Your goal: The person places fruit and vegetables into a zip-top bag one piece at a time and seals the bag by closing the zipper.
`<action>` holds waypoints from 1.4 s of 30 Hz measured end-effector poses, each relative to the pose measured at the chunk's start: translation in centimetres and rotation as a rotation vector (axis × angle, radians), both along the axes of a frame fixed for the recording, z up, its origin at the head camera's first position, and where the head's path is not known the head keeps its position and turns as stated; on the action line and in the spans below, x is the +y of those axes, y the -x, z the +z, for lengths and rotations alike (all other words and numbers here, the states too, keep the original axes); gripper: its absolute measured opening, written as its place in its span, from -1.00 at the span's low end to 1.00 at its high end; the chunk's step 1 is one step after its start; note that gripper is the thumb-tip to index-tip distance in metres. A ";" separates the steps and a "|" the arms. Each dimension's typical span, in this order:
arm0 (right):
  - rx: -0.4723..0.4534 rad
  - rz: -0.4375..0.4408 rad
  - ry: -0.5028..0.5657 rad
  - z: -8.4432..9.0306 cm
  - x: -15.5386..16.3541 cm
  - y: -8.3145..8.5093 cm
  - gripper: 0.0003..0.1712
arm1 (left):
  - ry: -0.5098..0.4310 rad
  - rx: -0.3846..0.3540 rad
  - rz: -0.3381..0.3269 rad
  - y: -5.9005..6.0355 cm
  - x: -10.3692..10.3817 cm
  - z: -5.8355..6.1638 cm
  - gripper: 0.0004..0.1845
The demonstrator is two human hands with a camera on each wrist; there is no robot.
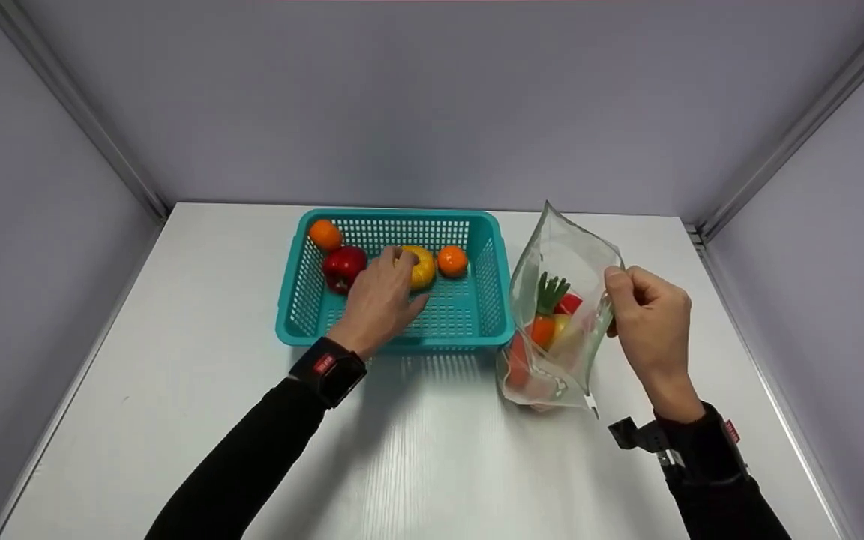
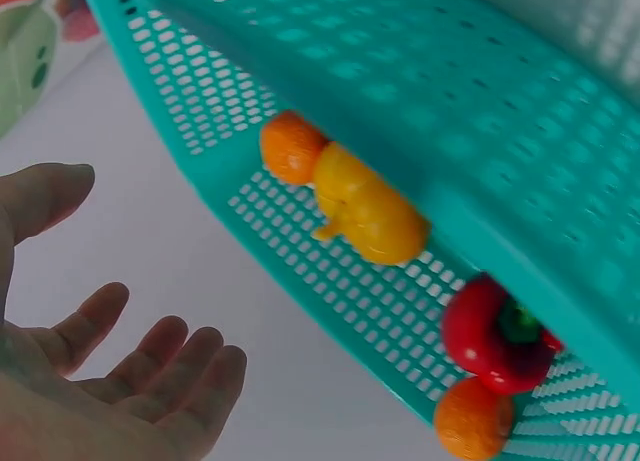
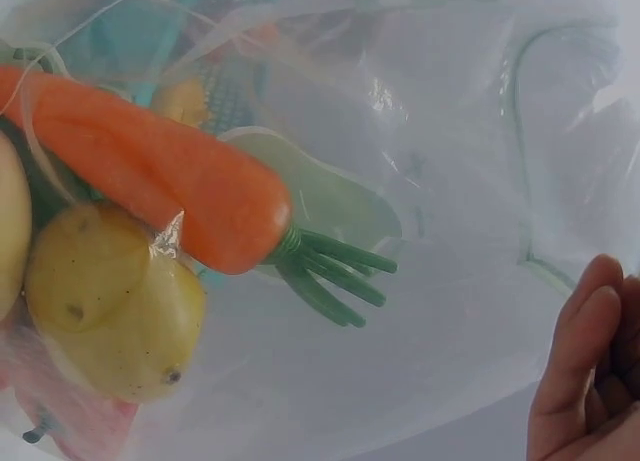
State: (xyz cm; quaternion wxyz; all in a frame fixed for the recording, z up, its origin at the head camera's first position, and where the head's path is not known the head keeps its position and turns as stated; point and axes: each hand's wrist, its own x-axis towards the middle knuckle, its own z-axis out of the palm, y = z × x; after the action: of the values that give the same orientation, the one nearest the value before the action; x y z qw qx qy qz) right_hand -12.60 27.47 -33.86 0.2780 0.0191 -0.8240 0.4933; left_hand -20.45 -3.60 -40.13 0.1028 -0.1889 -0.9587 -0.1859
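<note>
A teal plastic basket [image 1: 394, 339] stands on the white table. In it lie a yellow squash-like fruit [image 1: 423, 268], a red pepper [image 1: 343, 266] and two oranges [image 1: 325, 234] [image 1: 451, 260]. My left hand [image 1: 400, 276] reaches into the basket, its fingers by the yellow fruit. The left wrist view shows this hand [image 2: 110, 371] with relaxed fingers and an empty palm, apart from the yellow fruit [image 2: 370, 211]. My right hand [image 1: 646, 315] pinches the upper edge of a clear zip bag [image 1: 559, 255], holding it upright. Inside lie a carrot [image 3: 150, 181], a yellow potato [image 3: 110, 301] and something red.
The white table [image 1: 432, 450] has bare surface in front of the basket and to its left. Grey walls close in the back and both sides. The bag stands just right of the basket, touching its corner.
</note>
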 end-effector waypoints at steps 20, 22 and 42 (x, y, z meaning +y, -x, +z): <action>-0.002 0.000 -0.002 0.1 -0.1 -0.8 -0.47 | 0.080 -0.025 0.118 2.6 -5.4 -0.6 -0.41; -0.005 0.000 -0.007 0.0 -0.1 -0.9 -0.47 | 0.056 -0.059 0.141 2.9 -5.8 -0.8 -0.40; -0.032 -0.011 0.016 -0.1 0.1 -0.8 -0.47 | 0.028 -0.369 0.239 5.1 -7.0 -2.6 -0.35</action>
State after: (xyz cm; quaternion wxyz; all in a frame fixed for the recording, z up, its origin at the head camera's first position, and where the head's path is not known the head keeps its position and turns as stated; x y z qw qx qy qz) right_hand -11.78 27.53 -33.98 0.2677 0.0043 -0.8245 0.4985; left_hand -25.54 -10.57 -42.75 -0.0559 -0.0383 -0.9794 -0.1904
